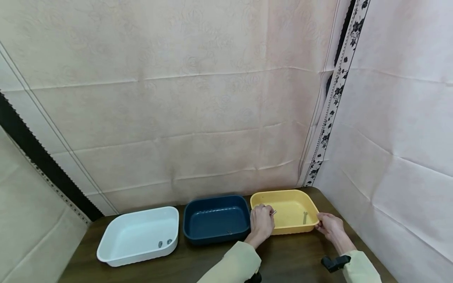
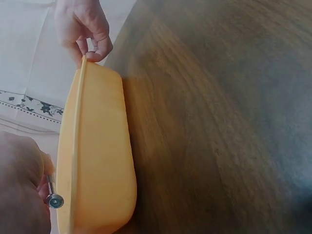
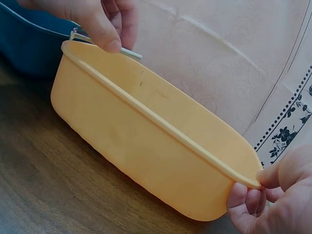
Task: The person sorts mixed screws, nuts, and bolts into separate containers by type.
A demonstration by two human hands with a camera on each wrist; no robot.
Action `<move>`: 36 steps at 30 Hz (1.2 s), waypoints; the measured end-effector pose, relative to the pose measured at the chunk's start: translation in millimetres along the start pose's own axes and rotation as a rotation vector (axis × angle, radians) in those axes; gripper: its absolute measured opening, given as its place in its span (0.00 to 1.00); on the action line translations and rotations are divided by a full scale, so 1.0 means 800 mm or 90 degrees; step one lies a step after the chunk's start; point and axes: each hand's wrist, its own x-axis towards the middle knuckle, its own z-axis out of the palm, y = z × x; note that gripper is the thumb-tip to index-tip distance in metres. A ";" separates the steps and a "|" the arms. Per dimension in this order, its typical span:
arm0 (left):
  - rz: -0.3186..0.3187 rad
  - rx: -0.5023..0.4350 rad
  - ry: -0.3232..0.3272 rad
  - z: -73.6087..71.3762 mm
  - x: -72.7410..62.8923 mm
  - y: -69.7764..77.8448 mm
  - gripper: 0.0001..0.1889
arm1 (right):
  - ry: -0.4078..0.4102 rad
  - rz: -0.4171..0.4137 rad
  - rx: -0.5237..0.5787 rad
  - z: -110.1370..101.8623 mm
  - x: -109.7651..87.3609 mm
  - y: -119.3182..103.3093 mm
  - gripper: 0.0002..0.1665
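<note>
Over the left end of the yellow tray, my left hand pinches a metal bolt. The bolt's round head, with a small recess, shows in the left wrist view; its shank sticks out past the thumb in the right wrist view. My right hand grips the tray's right-hand rim between thumb and fingers. Inside the tray, near its right end, lies another bolt.
A dark blue tray stands just left of the yellow one, with small metal pieces inside. Farther left, a white tray holds two small metal parts. Cloth hangs behind the brown table.
</note>
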 end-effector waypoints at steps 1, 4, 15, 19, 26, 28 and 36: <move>0.002 0.000 -0.002 0.001 0.001 0.000 0.05 | -0.003 -0.001 0.001 0.001 0.000 0.000 0.18; 0.000 0.000 -0.011 0.005 0.001 0.000 0.04 | -0.005 -0.003 0.000 0.006 0.000 0.001 0.19; -0.011 -0.018 0.005 0.006 -0.004 -0.004 0.04 | -0.012 -0.008 0.005 0.010 0.003 0.001 0.18; -0.014 -0.051 0.046 -0.004 -0.010 -0.012 0.04 | -0.013 -0.006 -0.001 0.014 0.006 0.000 0.18; -0.041 -0.120 0.094 -0.042 -0.038 -0.039 0.03 | -0.005 0.001 -0.010 0.017 0.011 -0.001 0.19; -0.056 -0.136 0.102 -0.055 -0.048 -0.049 0.03 | 0.001 -0.001 -0.012 0.017 0.012 -0.003 0.19; -0.117 -0.157 0.095 -0.106 -0.085 -0.095 0.03 | 0.027 0.012 -0.007 0.006 0.020 -0.010 0.16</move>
